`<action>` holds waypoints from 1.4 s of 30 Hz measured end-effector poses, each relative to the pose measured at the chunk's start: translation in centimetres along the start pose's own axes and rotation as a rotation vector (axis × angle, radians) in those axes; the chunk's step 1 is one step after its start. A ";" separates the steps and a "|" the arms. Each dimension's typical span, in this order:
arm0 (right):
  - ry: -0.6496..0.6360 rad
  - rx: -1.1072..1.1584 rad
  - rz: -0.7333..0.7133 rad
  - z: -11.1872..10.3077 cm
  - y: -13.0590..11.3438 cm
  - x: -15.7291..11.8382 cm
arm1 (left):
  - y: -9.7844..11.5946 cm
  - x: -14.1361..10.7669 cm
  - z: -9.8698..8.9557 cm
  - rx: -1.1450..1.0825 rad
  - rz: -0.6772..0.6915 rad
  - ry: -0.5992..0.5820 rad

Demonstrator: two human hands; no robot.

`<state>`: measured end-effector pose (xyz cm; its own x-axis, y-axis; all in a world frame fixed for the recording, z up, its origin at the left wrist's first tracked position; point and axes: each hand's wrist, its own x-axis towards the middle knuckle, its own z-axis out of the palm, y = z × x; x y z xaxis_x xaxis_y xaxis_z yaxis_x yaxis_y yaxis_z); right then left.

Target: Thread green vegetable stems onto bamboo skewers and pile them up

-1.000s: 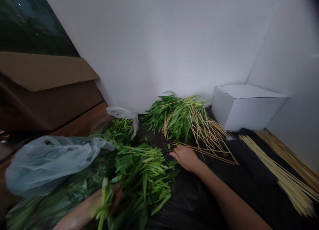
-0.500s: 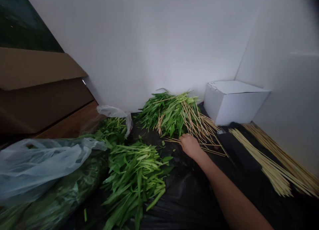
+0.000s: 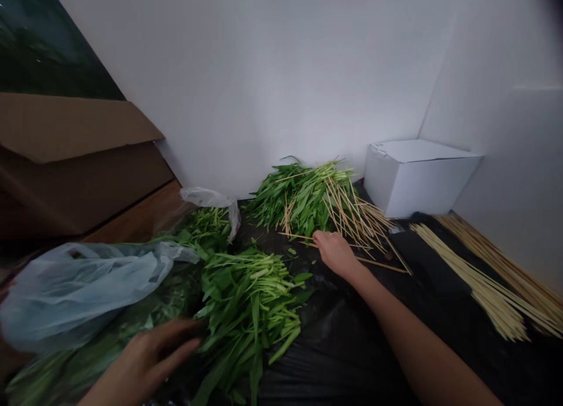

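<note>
My right hand (image 3: 336, 252) is closed on thin wooden sticks (image 3: 382, 265) low over the black plastic sheet (image 3: 338, 347). Just behind it lies a pile of leafy green stems (image 3: 303, 198) with more thin sticks (image 3: 352, 212) strewn across its right side. At the lower left my left hand (image 3: 152, 356) has its thumb and fingers apart, with nothing between them. Its fingertips are beside the leaves of the nearer heap of cut green stems (image 3: 250, 306).
Clear plastic bags (image 3: 88, 294) with greens lie at the left, below an open cardboard box (image 3: 83, 189). A white box (image 3: 422, 177) stands at the back right. Bundles of pale long sticks (image 3: 479, 283) lie at the right, beside a black object (image 3: 428, 262).
My left hand has come into view at the lower left, beside the nearer greens. My right hand stays at the sticks, which have shifted slightly left. The view has turned slightly.
</note>
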<state>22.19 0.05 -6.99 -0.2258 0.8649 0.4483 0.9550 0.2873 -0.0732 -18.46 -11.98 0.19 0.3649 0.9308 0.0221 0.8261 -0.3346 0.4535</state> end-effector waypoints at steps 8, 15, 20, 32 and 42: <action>0.106 0.036 -0.061 -0.1 -0.4 -0.1 | 5.8 9.5 6.8 0.562 0.396 0.034; 0.114 0.018 -0.055 0.0 -0.3 -0.1 | 6.4 13.1 7.8 0.564 0.332 -0.027; 0.056 0.006 -0.048 -0.3 -0.8 -0.2 | 8.5 13.9 10.1 0.532 0.184 0.096; -0.186 -0.012 -0.071 2.1 -1.3 -0.8 | 7.1 16.1 6.0 0.160 0.276 0.290; -0.221 -0.010 -0.076 2.4 -1.2 -0.3 | 4.8 20.4 5.1 -0.019 0.351 0.280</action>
<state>20.70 0.42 -9.21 -0.3331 0.9103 0.2458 0.9351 0.3523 -0.0375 -4.86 4.62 -1.78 0.4892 0.7660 0.4170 0.6638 -0.6371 0.3917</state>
